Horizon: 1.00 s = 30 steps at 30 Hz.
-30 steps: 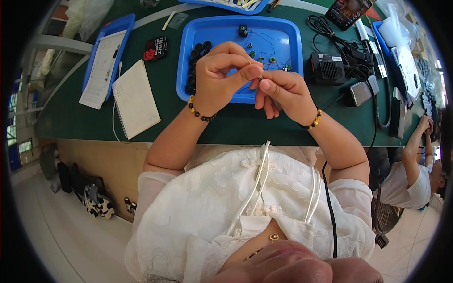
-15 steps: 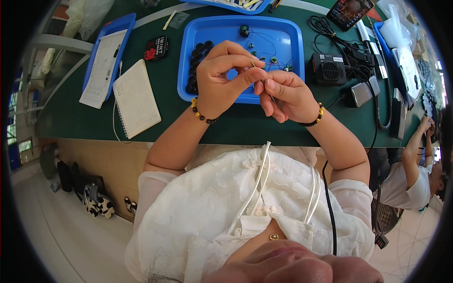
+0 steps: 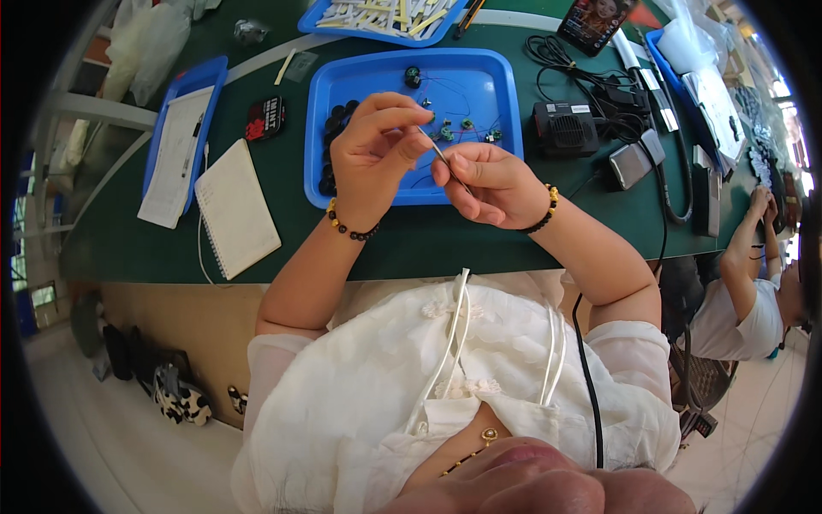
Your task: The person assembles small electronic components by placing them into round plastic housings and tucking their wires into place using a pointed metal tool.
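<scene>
Pinched in my right hand (image 3: 492, 182) is a pair of thin metal tweezers (image 3: 440, 154), slanting up and left toward my other hand. My left hand (image 3: 372, 158) is raised with bent fingers, thumb and index close about the tweezers' far end. Anything between those fingertips is too small to make out. Both hands are above the near part of a blue tray (image 3: 505, 81). Inside it, several small green parts with thin wires (image 3: 467, 124) lie toward the right, with a black round part (image 3: 413, 78) farther back. Black round caps (image 3: 330, 141) line its left side, partly hidden by my left hand.
Left of the tray are a mint tin (image 3: 265, 117), a spiral notebook (image 3: 238, 210) and a blue tray with papers (image 3: 175, 154). Pale strips fill another tray (image 3: 377, 19) behind. A black vented box (image 3: 565, 128), cables and a phone (image 3: 597, 24) stand right. Another person (image 3: 745, 291) sits far right.
The view has shifted, with the table scene now lower and farther left. My hands have drawn slightly apart, and more of the tweezers shows between them.
</scene>
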{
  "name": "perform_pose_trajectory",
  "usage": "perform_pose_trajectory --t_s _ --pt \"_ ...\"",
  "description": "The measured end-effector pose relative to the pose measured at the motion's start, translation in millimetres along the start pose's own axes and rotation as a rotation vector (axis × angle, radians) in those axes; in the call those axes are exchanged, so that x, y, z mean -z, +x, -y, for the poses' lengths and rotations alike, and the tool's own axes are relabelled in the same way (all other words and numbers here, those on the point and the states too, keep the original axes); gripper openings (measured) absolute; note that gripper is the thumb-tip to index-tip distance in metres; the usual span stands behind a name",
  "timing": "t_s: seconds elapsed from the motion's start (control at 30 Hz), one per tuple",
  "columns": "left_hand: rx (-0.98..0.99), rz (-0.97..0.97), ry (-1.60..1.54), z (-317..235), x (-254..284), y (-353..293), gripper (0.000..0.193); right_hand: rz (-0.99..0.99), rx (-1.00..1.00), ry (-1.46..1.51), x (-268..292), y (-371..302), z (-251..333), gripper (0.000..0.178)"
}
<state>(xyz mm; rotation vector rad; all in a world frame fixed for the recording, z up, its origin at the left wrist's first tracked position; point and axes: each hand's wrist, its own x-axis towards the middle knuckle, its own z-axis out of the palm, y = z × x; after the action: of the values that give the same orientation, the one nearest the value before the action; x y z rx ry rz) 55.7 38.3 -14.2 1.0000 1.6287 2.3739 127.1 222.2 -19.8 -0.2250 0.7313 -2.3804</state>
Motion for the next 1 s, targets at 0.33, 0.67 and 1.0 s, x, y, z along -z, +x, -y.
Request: perform_pose_trajectory --t_s 0.33,0.67,1.0 --pt "-0.049 -0.007 0.102 5 7 5 0.024 -0.009 -0.021 0.012 5 1 2 0.03" --pt "0.24 0.152 -0.297 0 5 5 0.016 0.035 -0.017 -0.011 2 -2 2 0.031" --pt "0.277 0.285 -0.396 -3 9 8 0.025 0.088 -0.088 -0.015 3 -1 2 0.032"
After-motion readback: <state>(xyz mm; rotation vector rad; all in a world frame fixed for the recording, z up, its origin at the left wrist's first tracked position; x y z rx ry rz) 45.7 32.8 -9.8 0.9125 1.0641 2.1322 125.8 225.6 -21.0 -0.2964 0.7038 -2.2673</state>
